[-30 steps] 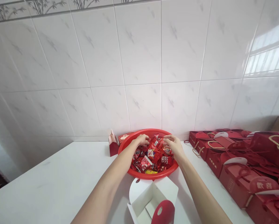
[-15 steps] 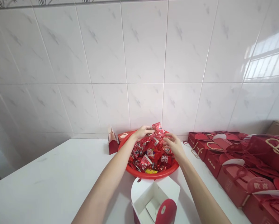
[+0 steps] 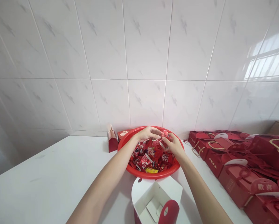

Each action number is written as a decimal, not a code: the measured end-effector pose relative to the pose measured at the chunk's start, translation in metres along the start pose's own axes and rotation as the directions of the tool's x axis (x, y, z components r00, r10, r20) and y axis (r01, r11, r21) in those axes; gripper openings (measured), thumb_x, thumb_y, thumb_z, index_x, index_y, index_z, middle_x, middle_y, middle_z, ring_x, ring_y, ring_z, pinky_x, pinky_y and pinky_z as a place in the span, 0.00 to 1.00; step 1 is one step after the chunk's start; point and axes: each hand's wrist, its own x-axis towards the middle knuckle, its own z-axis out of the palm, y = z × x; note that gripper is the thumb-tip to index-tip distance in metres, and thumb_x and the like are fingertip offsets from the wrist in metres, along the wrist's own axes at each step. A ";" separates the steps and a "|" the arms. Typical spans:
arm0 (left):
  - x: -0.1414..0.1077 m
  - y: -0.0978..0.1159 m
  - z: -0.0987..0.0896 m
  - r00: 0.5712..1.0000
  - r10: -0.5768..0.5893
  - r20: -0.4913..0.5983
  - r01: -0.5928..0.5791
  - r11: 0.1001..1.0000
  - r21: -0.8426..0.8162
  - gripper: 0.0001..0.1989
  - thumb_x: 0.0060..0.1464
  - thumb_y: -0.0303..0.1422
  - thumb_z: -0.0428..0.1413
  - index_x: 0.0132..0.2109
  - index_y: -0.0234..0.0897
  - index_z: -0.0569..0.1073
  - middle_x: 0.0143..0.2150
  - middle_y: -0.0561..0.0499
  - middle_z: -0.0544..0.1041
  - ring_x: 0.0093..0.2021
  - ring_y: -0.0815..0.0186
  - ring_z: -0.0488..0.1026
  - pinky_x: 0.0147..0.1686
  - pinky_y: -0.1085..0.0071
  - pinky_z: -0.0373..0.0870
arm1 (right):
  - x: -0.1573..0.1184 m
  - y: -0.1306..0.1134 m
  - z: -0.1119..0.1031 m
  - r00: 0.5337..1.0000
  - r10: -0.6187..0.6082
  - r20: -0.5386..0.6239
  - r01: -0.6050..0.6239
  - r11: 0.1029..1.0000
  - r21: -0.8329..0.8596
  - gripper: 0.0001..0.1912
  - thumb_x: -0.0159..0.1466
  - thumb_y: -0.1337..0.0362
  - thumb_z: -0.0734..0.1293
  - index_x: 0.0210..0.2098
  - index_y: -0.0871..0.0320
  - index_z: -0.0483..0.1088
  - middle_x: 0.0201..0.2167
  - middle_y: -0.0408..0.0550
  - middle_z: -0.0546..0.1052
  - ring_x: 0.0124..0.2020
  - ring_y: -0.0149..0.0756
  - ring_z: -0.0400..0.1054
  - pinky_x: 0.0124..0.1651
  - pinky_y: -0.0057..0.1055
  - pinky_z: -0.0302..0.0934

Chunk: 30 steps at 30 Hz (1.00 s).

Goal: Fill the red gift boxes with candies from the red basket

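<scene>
A small red candy packet (image 3: 164, 133) is pinched at the thumb and fingers of my right hand (image 3: 175, 145), above the far right part of a red plastic basin (image 3: 151, 176). My left hand (image 3: 148, 133) is just left of that packet, over the basin, its fingers bent and apart; its thumb is mostly hidden. Red-wrapped candies (image 3: 151, 152) fill the basin, with one yellow wrapper (image 3: 151, 170) near the front. Close in front of the basin stands an open gift box (image 3: 139, 189), white inside, its flaps spread and a red flap (image 3: 168, 211) at the near side.
Several closed red gift boxes (image 3: 235, 177) with rope handles crowd the counter's right side. Behind the basin's left are a small red-and-white carton (image 3: 112, 141) and a red patterned box (image 3: 123, 134). A tiled wall (image 3: 144, 102) backs the white counter (image 3: 60, 180).
The candy packet has moved right and down from my left hand's fingertips to my right hand. My right hand has closed in, and the view has tilted slightly.
</scene>
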 end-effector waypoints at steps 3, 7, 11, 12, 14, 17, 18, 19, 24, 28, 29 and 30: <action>0.003 -0.005 -0.002 1.000 0.007 -0.025 -0.007 1.000 -0.024 0.19 0.35 0.35 0.72 0.37 0.32 0.80 0.34 0.49 0.79 0.34 0.68 0.71 0.39 0.68 0.66 | 0.002 -0.001 0.000 0.999 0.038 0.003 -0.038 0.999 0.035 0.17 0.59 0.58 0.69 0.46 0.57 0.69 0.36 0.48 0.77 0.32 0.38 0.74 0.28 0.33 0.72; 0.004 -0.006 -0.003 0.999 0.019 -0.031 -0.019 1.000 0.000 0.19 0.36 0.36 0.71 0.38 0.32 0.81 0.35 0.48 0.80 0.35 0.66 0.72 0.38 0.69 0.66 | -0.001 -0.004 -0.002 0.995 0.056 0.079 -0.063 0.994 0.091 0.19 0.59 0.56 0.70 0.46 0.58 0.70 0.33 0.46 0.77 0.29 0.35 0.74 0.30 0.32 0.72; 0.003 -0.005 -0.001 0.999 0.000 0.032 -0.003 0.996 0.085 0.19 0.40 0.35 0.70 0.41 0.34 0.81 0.39 0.47 0.81 0.39 0.63 0.74 0.40 0.68 0.68 | -0.004 -0.006 -0.002 0.961 0.027 0.275 -0.062 0.991 0.122 0.26 0.51 0.59 0.76 0.48 0.58 0.70 0.35 0.46 0.78 0.35 0.37 0.75 0.32 0.30 0.72; 0.002 -0.006 -0.001 0.999 -0.010 0.048 0.006 0.995 0.098 0.19 0.40 0.35 0.70 0.42 0.34 0.81 0.39 0.47 0.81 0.40 0.63 0.74 0.42 0.67 0.68 | -0.004 -0.006 -0.001 0.955 0.032 0.293 -0.073 0.989 0.131 0.27 0.50 0.60 0.77 0.47 0.58 0.70 0.36 0.46 0.78 0.36 0.38 0.75 0.33 0.30 0.73; 0.003 -0.008 -0.002 0.998 -0.026 0.062 0.020 0.995 0.097 0.20 0.40 0.36 0.71 0.43 0.34 0.81 0.41 0.46 0.81 0.42 0.61 0.75 0.44 0.66 0.69 | -0.002 -0.004 0.000 0.961 0.058 0.270 -0.105 0.981 0.162 0.25 0.50 0.62 0.76 0.46 0.58 0.70 0.36 0.46 0.78 0.36 0.38 0.76 0.33 0.32 0.74; 0.004 -0.012 -0.003 0.996 -0.076 0.056 0.072 0.996 0.057 0.25 0.37 0.37 0.72 0.45 0.35 0.80 0.45 0.45 0.79 0.46 0.58 0.74 0.45 0.63 0.70 | 0.003 0.000 0.001 0.966 0.086 0.244 -0.146 0.960 0.239 0.20 0.53 0.64 0.71 0.45 0.59 0.69 0.36 0.48 0.79 0.31 0.37 0.76 0.32 0.32 0.74; 0.004 -0.014 -0.004 0.994 -0.090 0.054 0.088 0.995 0.046 0.26 0.36 0.37 0.72 0.46 0.36 0.80 0.46 0.45 0.79 0.47 0.57 0.74 0.44 0.63 0.70 | 0.004 0.002 0.001 0.965 0.086 0.248 -0.153 0.951 0.268 0.18 0.54 0.65 0.70 0.44 0.59 0.68 0.36 0.49 0.79 0.30 0.37 0.77 0.32 0.32 0.74; 0.004 -0.015 -0.004 0.995 -0.092 0.047 0.090 0.995 0.038 0.27 0.36 0.37 0.73 0.47 0.36 0.80 0.47 0.45 0.79 0.46 0.58 0.74 0.44 0.63 0.71 | 0.006 0.003 0.001 0.965 0.080 0.250 -0.155 0.942 0.297 0.18 0.54 0.66 0.69 0.44 0.58 0.68 0.36 0.49 0.79 0.29 0.37 0.77 0.32 0.33 0.74; 0.006 -0.012 -0.003 0.998 -0.001 -0.058 0.001 1.000 -0.007 0.25 0.34 0.37 0.74 0.41 0.34 0.80 0.42 0.47 0.80 0.43 0.62 0.74 0.45 0.66 0.68 | 0.007 0.005 0.000 0.980 0.057 0.188 -0.124 0.924 0.363 0.18 0.54 0.68 0.70 0.45 0.57 0.69 0.38 0.48 0.80 0.31 0.39 0.78 0.34 0.35 0.76; 0.006 -0.010 -0.002 0.988 0.010 -0.154 -0.023 0.996 -0.083 0.27 0.32 0.36 0.74 0.43 0.34 0.80 0.40 0.47 0.81 0.40 0.64 0.76 0.46 0.67 0.68 | 0.005 0.003 0.000 0.984 0.073 0.160 -0.126 0.927 0.354 0.17 0.58 0.63 0.72 0.45 0.59 0.68 0.34 0.48 0.80 0.30 0.39 0.78 0.29 0.32 0.75; 0.006 -0.010 -0.002 0.984 0.007 -0.180 -0.026 0.994 -0.104 0.27 0.32 0.36 0.74 0.44 0.34 0.80 0.40 0.47 0.82 0.39 0.64 0.76 0.46 0.67 0.69 | 0.005 0.003 -0.001 0.983 0.087 0.163 -0.140 0.926 0.350 0.18 0.59 0.61 0.72 0.46 0.59 0.67 0.33 0.49 0.80 0.29 0.40 0.78 0.28 0.31 0.74; 0.006 -0.010 -0.002 0.979 0.006 -0.205 -0.031 0.992 -0.123 0.28 0.32 0.36 0.74 0.44 0.34 0.80 0.39 0.47 0.82 0.39 0.64 0.76 0.45 0.67 0.69 | 0.005 0.003 -0.001 0.981 0.100 0.168 -0.154 0.926 0.344 0.18 0.59 0.60 0.72 0.46 0.59 0.66 0.33 0.49 0.80 0.29 0.40 0.79 0.26 0.30 0.73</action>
